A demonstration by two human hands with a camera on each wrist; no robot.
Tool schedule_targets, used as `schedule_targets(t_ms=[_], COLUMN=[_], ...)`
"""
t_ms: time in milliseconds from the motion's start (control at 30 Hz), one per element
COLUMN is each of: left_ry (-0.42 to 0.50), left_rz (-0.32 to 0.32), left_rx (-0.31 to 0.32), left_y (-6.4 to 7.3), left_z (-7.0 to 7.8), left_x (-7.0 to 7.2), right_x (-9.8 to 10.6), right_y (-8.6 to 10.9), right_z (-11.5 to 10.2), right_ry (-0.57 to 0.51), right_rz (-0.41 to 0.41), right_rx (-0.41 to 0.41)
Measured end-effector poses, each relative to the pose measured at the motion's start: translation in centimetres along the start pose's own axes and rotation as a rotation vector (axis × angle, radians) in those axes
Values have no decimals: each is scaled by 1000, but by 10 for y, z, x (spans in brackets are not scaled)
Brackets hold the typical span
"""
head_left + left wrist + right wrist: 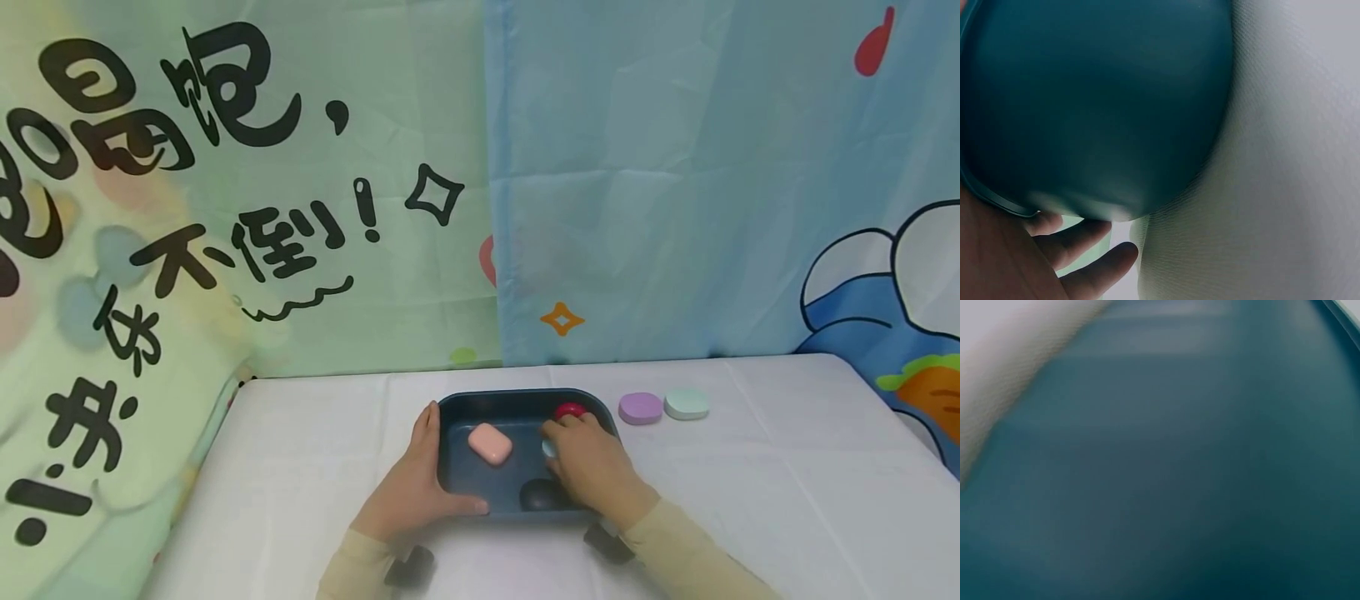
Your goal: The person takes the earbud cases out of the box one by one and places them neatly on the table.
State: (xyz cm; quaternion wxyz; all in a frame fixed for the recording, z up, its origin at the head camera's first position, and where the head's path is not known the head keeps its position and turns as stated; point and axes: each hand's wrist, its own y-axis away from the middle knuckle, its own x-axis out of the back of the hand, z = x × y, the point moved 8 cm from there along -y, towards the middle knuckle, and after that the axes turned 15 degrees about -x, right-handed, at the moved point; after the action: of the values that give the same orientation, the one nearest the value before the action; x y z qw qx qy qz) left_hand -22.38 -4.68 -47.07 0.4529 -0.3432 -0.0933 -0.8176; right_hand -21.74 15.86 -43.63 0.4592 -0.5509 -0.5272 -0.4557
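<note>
A dark blue rectangular tray (pixel 465 492) stands on the white tabletop in the head view. My left hand (pixel 420 487) holds its near left corner, thumb on the near rim and fingers along the left side. The left wrist view shows the tray's outer wall (pixel 1097 112) with fingers beside it. Inside the right half, my right hand (pixel 596 462) has curled fingers at a light blue soap (pixel 549 449), mostly hidden by the hand. Just beyond those fingers is a red soap (pixel 570 410). A pink soap bar (pixel 491 444) lies left of centre, and a black oval soap (pixel 543 495) near the front.
To the right of the tray, a purple soap (pixel 641 408) and a mint green soap (pixel 686 404) lie side by side on the white cloth (pixel 787 500). Printed curtains (pixel 637 208) hang behind the table. The right wrist view is filled by the blurred tray wall (pixel 1160 456).
</note>
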Motion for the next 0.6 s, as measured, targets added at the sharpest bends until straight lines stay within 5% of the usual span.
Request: schedule_targets(t_ms=[600], left_ry=[5], left_rz=[-3], left_rx=[-7], left_y=[0], left_z=[-2], left_x=[1], right_x=[16], right_y=[4], right_z=[1], right_ry=[-71], right_rz=[101], right_rx=[75])
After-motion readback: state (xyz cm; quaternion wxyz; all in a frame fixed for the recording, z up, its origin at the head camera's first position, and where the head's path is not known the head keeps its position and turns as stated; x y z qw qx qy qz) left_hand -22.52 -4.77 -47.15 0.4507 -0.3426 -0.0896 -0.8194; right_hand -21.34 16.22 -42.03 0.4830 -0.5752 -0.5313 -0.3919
